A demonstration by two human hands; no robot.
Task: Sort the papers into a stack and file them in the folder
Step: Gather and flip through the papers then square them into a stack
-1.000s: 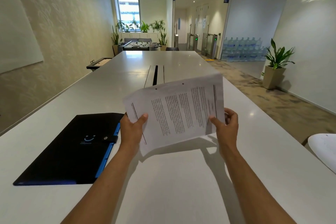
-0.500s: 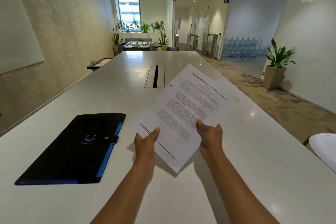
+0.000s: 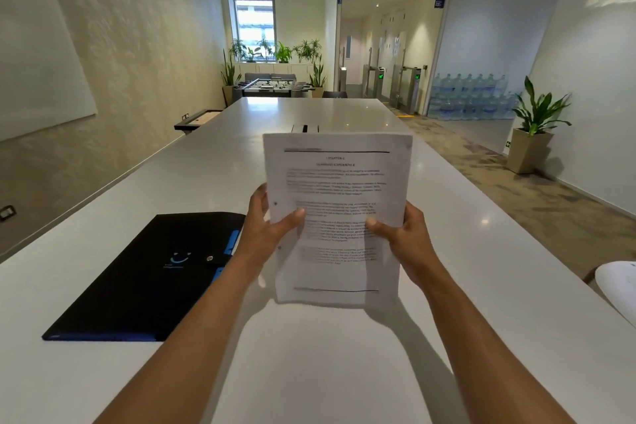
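Note:
A stack of white printed papers (image 3: 339, 189) is held upright above the table, text facing me, its bottom edge just over the tabletop. My left hand (image 3: 266, 227) grips its left edge with the thumb on the front. My right hand (image 3: 402, 234) grips the right edge the same way. A black folder (image 3: 144, 279) with blue trim and a snap tab lies closed and flat on the table, to the left of my left forearm.
The long white table (image 3: 344, 372) stretches away, with a cable slot (image 3: 304, 128) beyond the papers. A white rounded object (image 3: 616, 286) sits past the table's right edge. A potted plant (image 3: 531, 134) and water bottles (image 3: 468, 96) stand at the far right.
The papers turned from sideways, through a diagonal tilt, to upright portrait facing me. Both hands shifted their grip to the two side edges.

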